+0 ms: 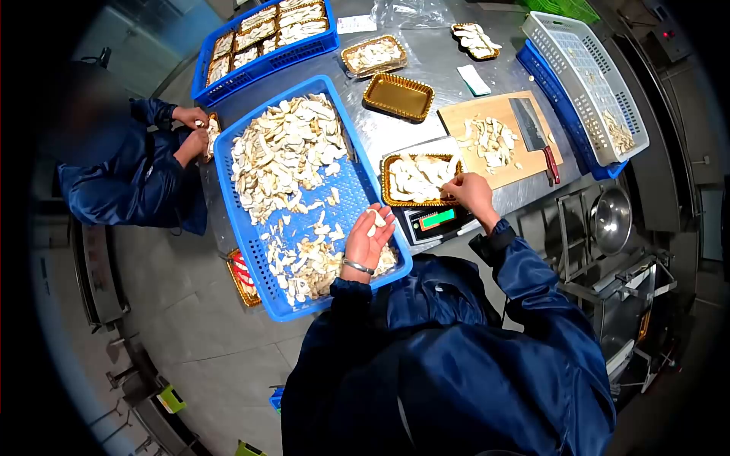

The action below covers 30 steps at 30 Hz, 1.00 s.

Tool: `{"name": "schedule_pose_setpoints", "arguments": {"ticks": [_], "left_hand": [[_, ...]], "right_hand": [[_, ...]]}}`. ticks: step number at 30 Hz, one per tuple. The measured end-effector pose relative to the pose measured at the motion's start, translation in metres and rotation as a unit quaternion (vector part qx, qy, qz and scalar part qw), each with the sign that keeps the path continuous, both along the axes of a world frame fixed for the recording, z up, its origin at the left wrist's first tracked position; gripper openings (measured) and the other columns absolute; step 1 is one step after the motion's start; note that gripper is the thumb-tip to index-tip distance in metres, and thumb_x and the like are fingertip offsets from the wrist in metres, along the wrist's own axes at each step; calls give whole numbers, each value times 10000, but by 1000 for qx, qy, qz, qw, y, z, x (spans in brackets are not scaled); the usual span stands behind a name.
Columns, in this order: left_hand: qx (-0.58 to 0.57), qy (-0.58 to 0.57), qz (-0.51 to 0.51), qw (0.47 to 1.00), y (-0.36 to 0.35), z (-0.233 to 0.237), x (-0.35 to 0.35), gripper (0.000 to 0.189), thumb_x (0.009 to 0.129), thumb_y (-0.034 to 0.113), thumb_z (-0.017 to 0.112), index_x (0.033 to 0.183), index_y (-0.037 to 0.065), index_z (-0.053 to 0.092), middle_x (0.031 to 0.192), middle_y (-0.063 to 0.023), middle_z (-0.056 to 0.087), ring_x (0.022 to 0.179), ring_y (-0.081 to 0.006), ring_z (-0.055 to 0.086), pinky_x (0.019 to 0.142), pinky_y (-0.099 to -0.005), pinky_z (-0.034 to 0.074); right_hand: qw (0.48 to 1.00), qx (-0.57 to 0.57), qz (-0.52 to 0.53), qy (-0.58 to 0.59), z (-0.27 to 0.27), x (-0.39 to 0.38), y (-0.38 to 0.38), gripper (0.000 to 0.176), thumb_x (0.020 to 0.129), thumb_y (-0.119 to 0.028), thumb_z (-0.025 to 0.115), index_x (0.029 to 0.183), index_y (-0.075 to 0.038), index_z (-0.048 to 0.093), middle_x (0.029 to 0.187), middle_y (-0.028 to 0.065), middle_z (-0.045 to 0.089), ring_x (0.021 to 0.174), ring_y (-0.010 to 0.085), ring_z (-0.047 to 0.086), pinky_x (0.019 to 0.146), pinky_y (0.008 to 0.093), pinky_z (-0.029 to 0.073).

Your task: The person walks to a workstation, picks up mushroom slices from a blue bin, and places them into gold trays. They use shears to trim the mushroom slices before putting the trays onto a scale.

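Palm up, my left hand point(369, 242) holds a few pale slices over the near right side of a large blue crate point(346, 178). Loose mushroom-like slices point(285, 148) fill much of that crate. My right hand point(471, 191) has its fingers pinched at the right edge of a gold tray point(388, 199) full of slices; what they grip is too small to make out. This tray rests on a scale point(439, 220) with a lit green display. Right of it, a wooden board point(456, 118) carries more slices and a knife point(532, 125) with a red handle.
An empty gold tray point(399, 96) and a filled, wrapped tray point(374, 55) stand behind the scale. A blue crate of packed trays point(331, 38) is at the back left, a white basket point(637, 140) at the right. At the left, a co-worker point(129, 182) handles a small tray.
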State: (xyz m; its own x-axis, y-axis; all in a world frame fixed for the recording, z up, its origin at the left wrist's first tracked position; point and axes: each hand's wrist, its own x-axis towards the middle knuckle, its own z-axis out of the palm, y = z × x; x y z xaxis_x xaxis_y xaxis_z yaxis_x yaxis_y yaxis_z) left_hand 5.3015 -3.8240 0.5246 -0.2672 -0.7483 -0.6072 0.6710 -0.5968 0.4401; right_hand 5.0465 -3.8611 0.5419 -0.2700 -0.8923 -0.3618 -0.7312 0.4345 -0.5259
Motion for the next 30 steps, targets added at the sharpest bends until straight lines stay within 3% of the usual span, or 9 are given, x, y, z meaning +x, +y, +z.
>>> {"name": "schedule_pose_setpoints", "arguments": {"ticks": [5, 11, 16, 19, 21, 24, 25, 27, 30], "left_hand": [[-3, 10, -2, 1000, 0, 0, 1, 308, 912, 172, 489, 1189, 39, 464, 1124, -146, 564, 1007, -244, 576, 852, -347, 490], [3, 27, -29, 999, -2, -1, -8, 322, 909, 141, 487, 1213, 39, 449, 1145, -146, 551, 1040, -255, 567, 858, -354, 501], [-18, 48, -69, 996, 0, 13, -24, 343, 925, 202, 471, 1230, 48, 436, 1178, -148, 524, 1098, -276, 526, 926, -406, 457], [-35, 107, -89, 990, 5, 23, -36, 350, 929, 232, 475, 1242, 84, 431, 1214, -114, 490, 1108, -272, 509, 941, -440, 439], [-38, 116, -83, 989, 5, 32, -41, 347, 929, 203, 478, 1242, 64, 422, 1202, -124, 490, 1094, -264, 518, 937, -414, 449], [-81, 77, -105, 988, 2, 21, -35, 336, 924, 161, 487, 1229, 38, 418, 1177, -140, 501, 1069, -250, 536, 917, -367, 469], [-82, 76, -104, 988, 2, 17, -32, 336, 924, 161, 487, 1229, 38, 418, 1177, -140, 501, 1069, -250, 536, 917, -367, 469], [-60, 49, -78, 994, 2, 17, -28, 307, 916, 145, 506, 1180, 7, 431, 1096, -148, 542, 984, -224, 578, 873, -319, 494], [-44, 26, -57, 997, 3, 14, -24, 269, 910, 144, 518, 1139, 15, 457, 1076, -132, 560, 968, -209, 585, 845, -324, 508]], "right_hand": [[999, -4, -36, 17, -8, -28, 15, 285, 704, -343, 631, 754, -69, 691, 652, 102, 649, 623, 236, 636, 599, 317, 485], [982, -61, -89, -156, 0, -29, 32, 271, 740, -282, 635, 768, -14, 659, 609, 49, 628, 547, 122, 582, 538, 254, 446], [968, -94, -40, -231, 23, -4, 41, 226, 790, -204, 643, 802, 21, 639, 661, 52, 633, 590, 82, 550, 570, 233, 437], [964, -97, 51, -242, 48, 18, 43, 228, 796, -212, 649, 830, 13, 648, 676, 61, 634, 611, 87, 559, 578, 242, 440], [958, -73, 83, -266, 59, 25, 42, 232, 797, -220, 651, 855, 4, 653, 663, 61, 626, 610, 88, 552, 569, 248, 438], [961, -147, 16, -233, 49, 13, 31, 231, 816, -227, 633, 866, -3, 652, 642, 67, 615, 585, 84, 545, 542, 244, 432], [960, -121, -19, -251, 47, 5, 28, 214, 851, -192, 598, 876, 17, 632, 650, -1, 566, 607, 45, 492, 547, 196, 391], [958, -127, -54, -251, 33, -14, 25, 257, 824, -231, 618, 898, 14, 646, 698, 74, 645, 593, 83, 566, 563, 228, 450], [973, -83, -66, -203, 24, -33, 29, 275, 825, -239, 610, 909, 21, 642, 716, 82, 654, 594, 96, 574, 572, 236, 453]]}}
